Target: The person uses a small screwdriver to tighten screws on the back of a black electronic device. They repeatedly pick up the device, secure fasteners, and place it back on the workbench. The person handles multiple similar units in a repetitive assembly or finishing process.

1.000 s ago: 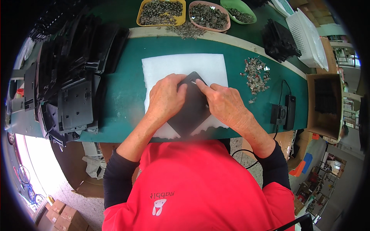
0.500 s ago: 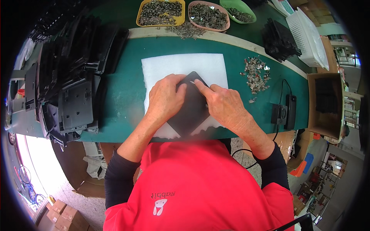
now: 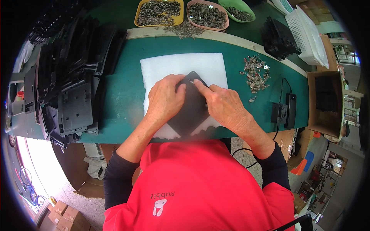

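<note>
Pressing at the far corner of a flat black rectangular panel [image 3: 190,109] seems to be the step in hand, judging by the head view. It lies turned cornerwise over a white foam sheet [image 3: 206,63] at the near edge of the green-topped desk [image 3: 123,88]. The left hand [image 3: 165,96] grasps the panel's left side, thumb along the top face, its other fingers partly hidden. The right hand [image 3: 225,104] stretches its index finger onto the far corner, by a pale spot (too small to tell whether slot or fitting); its remaining fingers are curled near the right edge, and I cannot tell whether they clasp anything. Right of the foam lies a loose pile of small silvery metal pieces [image 3: 255,73]; black plastic panels [image 3: 77,106] are stacked at left. The next move appears to call for a firm left-hand hold and straight fingertip pressure, since soft foam could let the piece swivel.
</note>
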